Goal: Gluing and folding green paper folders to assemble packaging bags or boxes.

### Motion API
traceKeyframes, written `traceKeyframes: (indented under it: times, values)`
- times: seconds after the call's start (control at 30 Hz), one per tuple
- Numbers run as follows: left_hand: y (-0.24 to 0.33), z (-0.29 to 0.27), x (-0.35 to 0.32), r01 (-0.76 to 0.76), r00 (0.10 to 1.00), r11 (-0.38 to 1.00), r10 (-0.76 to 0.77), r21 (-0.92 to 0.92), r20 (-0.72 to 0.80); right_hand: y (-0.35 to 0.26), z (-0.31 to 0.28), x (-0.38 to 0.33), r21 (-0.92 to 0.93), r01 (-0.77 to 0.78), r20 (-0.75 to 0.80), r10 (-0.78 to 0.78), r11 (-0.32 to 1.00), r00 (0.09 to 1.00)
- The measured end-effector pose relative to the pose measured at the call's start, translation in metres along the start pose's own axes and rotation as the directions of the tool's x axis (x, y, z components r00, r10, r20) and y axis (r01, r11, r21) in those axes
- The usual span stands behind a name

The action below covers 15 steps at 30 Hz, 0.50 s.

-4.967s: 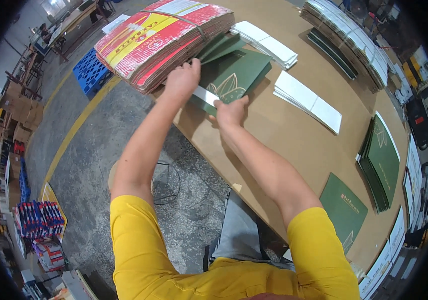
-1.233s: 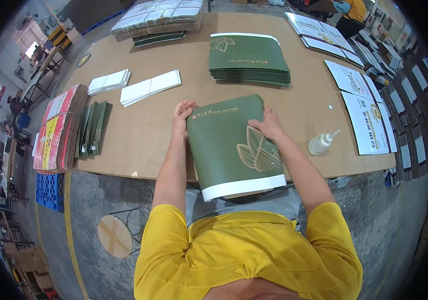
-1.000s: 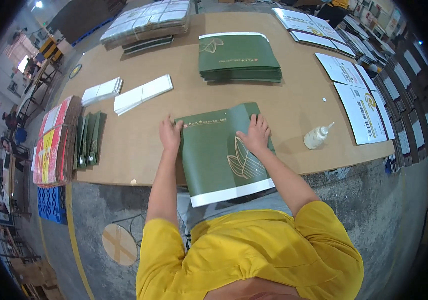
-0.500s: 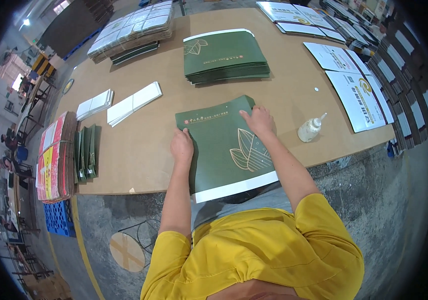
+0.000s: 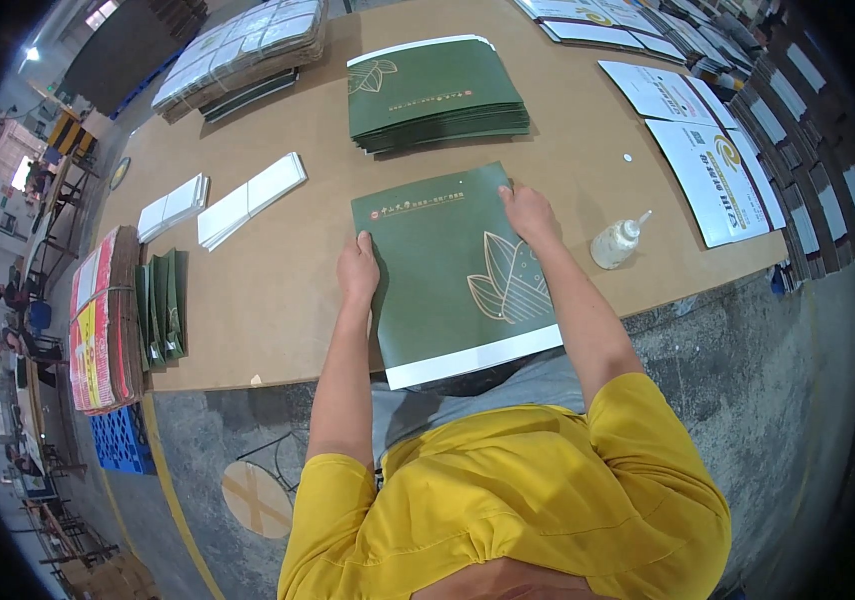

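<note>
A green paper bag, printed with gold leaves and edged with a white strip, lies at the near side of the table, its white edge past the table's front. My left hand grips its left side, thumb on top and fingers hidden beneath. At its upper right corner, my right hand is closed on the edge in the same way. A white squeeze bottle with a thin nozzle stands to the right of my right hand. Beyond the bag sits a stack of green printed paper bags.
White paper strips lie in two bundles on the left of the brown table. Folded green bags stand by a red-wrapped bundle. Tied stacks occupy the far left. White printed sheets rest at the right.
The bag's upper right corner, curled up before, now lies flatter. My right hand has slid slightly down and right along the edge. The whole view has shifted a little.
</note>
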<state>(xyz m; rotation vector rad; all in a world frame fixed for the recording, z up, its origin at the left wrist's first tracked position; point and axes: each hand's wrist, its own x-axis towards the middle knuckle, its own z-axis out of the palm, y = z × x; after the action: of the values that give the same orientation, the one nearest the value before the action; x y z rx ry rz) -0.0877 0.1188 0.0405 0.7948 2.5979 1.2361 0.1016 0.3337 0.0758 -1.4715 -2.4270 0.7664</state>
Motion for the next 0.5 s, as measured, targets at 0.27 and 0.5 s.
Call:
traceKeyframes:
  times: [0.27, 0.5]
  values:
    - [0.018, 0.000, 0.000, -0.007, 1.000, 0.970, 0.000, 0.243, 0.027, -0.015, -0.003, 0.026, -0.025, -0.076, -0.077, 0.074, 0.997, 0.994]
    - [0.022, 0.013, 0.000, -0.057, 0.998, 0.968, 0.061, 0.244, -0.008, 0.006, 0.010, 0.059, 0.043, -0.023, 0.012, 0.023, 0.999, 1.000]
